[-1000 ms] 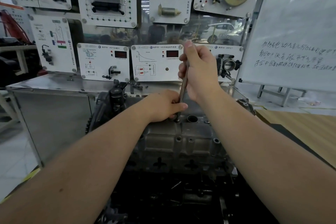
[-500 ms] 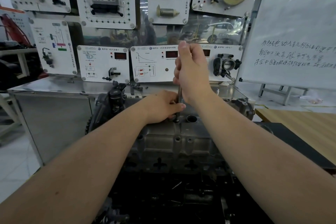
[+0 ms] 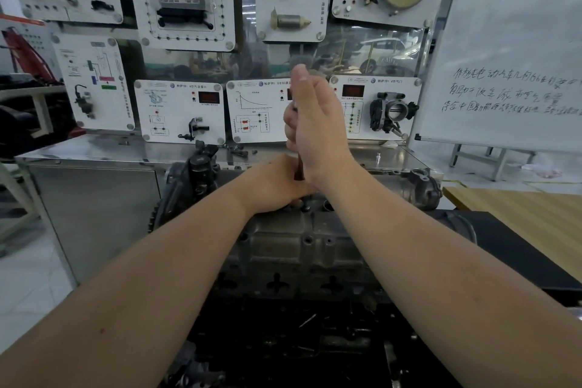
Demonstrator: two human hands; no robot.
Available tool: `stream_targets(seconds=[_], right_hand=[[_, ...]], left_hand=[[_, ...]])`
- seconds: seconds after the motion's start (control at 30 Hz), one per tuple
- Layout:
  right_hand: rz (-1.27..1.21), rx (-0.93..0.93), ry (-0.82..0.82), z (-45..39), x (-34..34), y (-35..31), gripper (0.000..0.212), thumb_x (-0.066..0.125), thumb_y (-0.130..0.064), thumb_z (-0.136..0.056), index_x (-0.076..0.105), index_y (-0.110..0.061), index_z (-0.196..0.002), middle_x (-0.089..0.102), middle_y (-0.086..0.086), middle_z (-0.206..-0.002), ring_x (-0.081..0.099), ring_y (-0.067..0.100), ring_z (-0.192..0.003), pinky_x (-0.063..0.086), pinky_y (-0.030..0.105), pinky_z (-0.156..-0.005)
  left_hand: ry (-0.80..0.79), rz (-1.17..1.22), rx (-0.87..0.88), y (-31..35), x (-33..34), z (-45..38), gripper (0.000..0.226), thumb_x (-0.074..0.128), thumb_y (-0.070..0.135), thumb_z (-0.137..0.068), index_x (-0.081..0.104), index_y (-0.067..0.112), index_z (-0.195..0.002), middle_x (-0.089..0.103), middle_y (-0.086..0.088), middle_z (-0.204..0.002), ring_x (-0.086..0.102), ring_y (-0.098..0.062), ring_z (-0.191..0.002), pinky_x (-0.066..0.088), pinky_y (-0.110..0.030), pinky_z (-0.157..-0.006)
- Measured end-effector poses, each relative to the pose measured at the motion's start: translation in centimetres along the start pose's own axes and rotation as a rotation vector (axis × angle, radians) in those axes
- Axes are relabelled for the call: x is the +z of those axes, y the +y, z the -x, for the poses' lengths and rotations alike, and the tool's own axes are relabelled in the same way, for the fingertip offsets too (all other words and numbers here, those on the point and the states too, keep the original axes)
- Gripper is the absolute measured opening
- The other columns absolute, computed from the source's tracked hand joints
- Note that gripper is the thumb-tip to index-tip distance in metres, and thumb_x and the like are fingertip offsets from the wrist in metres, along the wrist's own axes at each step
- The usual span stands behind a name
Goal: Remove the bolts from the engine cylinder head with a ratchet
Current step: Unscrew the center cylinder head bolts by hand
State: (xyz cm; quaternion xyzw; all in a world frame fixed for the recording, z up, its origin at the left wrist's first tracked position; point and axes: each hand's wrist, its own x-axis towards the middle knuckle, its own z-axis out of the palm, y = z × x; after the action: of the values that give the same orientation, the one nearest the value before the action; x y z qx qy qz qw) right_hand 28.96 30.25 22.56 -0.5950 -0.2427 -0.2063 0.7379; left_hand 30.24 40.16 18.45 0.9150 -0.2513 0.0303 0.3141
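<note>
Ratchet stands upright over the bolt, both hands on it

Right hand [image 3: 315,123] high, fingers wrapped round the ratchet [image 3: 298,172] handle; only a short dark stretch of shaft shows below the palm. Long axis near vertical, running straight down from those fingers toward the head [image 3: 299,249].

Left hand [image 3: 277,189] low, directly beneath the right, fingers curled round the foot of the tool where it meets the casting. Whether they pinch the socket or only steady it, cannot tell; the fingertips are hidden behind the hand.

Bolt [image 3: 305,207]: a small dark stud just past the left fingertips, at the top edge of the head, under the shaft line. Socket seating on it not visible.

Judgement: left hand is nearer the bolt and serves as the pivot; right hand, at the far end of the axis, gives the turn. The coming move depends on keeping the shaft square over the bolt. Tilt away from vertical risks the socket slipping off
</note>
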Motion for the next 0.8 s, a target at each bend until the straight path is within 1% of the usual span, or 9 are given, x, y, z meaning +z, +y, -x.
stream_targets(seconds=[0.13,0.23,0.33,0.43,0.5,0.57,0.63,0.73,0.8], right_hand=[[0.034,-0.045,0.060,-0.1,-0.4,0.2,0.022,0.058,-0.034,-0.099,0.054,-0.022,-0.082,0.049,-0.005,-0.058,0.037,0.008,-0.047,0.032,0.019,-0.045],[-0.015,0.019,0.053,-0.7,-0.8,0.0,0.027,0.055,-0.033,-0.102,0.066,-0.017,-0.084,0.061,-0.003,-0.069,0.048,0.010,-0.055,0.038,0.023,-0.049],[-0.082,0.158,0.009,-1.5,-1.2,-0.4,0.033,0.048,-0.034,-0.105,0.069,-0.012,-0.091,0.055,-0.003,-0.064,0.045,0.011,-0.052,0.037,0.026,-0.050],[-0.058,0.224,-0.043,-1.8,-1.0,-0.5,0.038,0.040,-0.035,-0.106,0.065,-0.012,-0.092,0.043,-0.004,-0.055,0.032,0.011,-0.046,0.029,0.027,-0.048],[-0.062,0.215,-0.023,-1.8,-0.8,-0.5,0.035,0.038,-0.035,-0.106,0.060,-0.014,-0.088,0.036,-0.005,-0.052,0.026,0.012,-0.045,0.023,0.027,-0.047],[-0.080,0.176,-0.004,-1.5,-0.6,-0.2,0.033,0.041,-0.042,-0.105,0.049,-0.018,-0.084,0.031,-0.006,-0.053,0.022,0.012,-0.047,0.018,0.026,-0.047],[-0.080,0.107,0.022,-1.3,-0.8,0.0,0.035,0.045,-0.048,-0.103,0.042,-0.022,-0.080,0.031,-0.008,-0.054,0.022,0.011,-0.047,0.019,0.023,-0.044],[-0.093,0.035,0.106,-1.0,-1.3,0.3,0.029,0.051,-0.040,-0.103,0.047,-0.022,-0.080,0.044,-0.006,-0.053,0.032,0.010,-0.044,0.026,0.021,-0.040],[-0.076,0.016,0.143,-1.0,-1.5,0.2,0.028,0.051,-0.035,-0.104,0.052,-0.019,-0.081,0.056,-0.002,-0.059,0.039,0.011,-0.045,0.030,0.022,-0.040]], left_hand=[[-0.013,0.008,-0.003,-0.1,-0.1,0.0,0.034,0.062,0.053,-0.092,0.068,0.021,-0.105,0.076,0.001,-0.093,0.072,-0.011,-0.082,0.056,-0.045,-0.088],[-0.010,0.031,-0.014,-0.3,-0.1,0.0,0.026,0.062,0.046,-0.095,0.069,0.022,-0.102,0.076,0.003,-0.092,0.073,-0.006,-0.079,0.055,-0.037,-0.084],[0.020,0.073,-0.034,-0.4,0.1,-0.1,0.021,0.062,0.040,-0.096,0.070,0.021,-0.100,0.076,0.004,-0.089,0.073,-0.004,-0.076,0.052,-0.032,-0.082],[0.007,-0.012,-0.043,-0.4,0.1,-0.2,0.031,0.058,0.045,-0.097,0.070,0.017,-0.101,0.076,0.001,-0.087,0.073,-0.011,-0.080,0.054,-0.038,-0.089],[-0.009,-0.058,-0.036,-0.3,0.1,-0.3,0.035,0.055,0.048,-0.098,0.069,0.015,-0.101,0.076,0.000,-0.088,0.072,-0.015,-0.082,0.054,-0.043,-0.090],[-0.017,-0.071,-0.032,-0.3,0.1,-0.3,0.035,0.054,0.048,-0.099,0.068,0.017,-0.101,0.075,0.000,-0.088,0.071,-0.016,-0.083,0.053,-0.044,-0.091],[-0.022,-0.088,-0.027,-0.3,0.2,-0.3,0.034,0.053,0.048,-0.099,0.068,0.019,-0.100,0.074,0.001,-0.086,0.071,-0.016,-0.083,0.053,-0.043,-0.091],[-0.027,-0.107,-0.025,-0.3,0.2,-0.5,0.035,0.052,0.050,-0.099,0.068,0.019,-0.098,0.073,0.003,-0.082,0.070,-0.014,-0.081,0.054,-0.038,-0.087],[-0.021,-0.114,-0.032,-0.4,0.2,-0.7,0.037,0.052,0.053,-0.098,0.068,0.020,-0.093,0.072,0.004,-0.079,0.069,-0.013,-0.078,0.053,-0.035,-0.081]])
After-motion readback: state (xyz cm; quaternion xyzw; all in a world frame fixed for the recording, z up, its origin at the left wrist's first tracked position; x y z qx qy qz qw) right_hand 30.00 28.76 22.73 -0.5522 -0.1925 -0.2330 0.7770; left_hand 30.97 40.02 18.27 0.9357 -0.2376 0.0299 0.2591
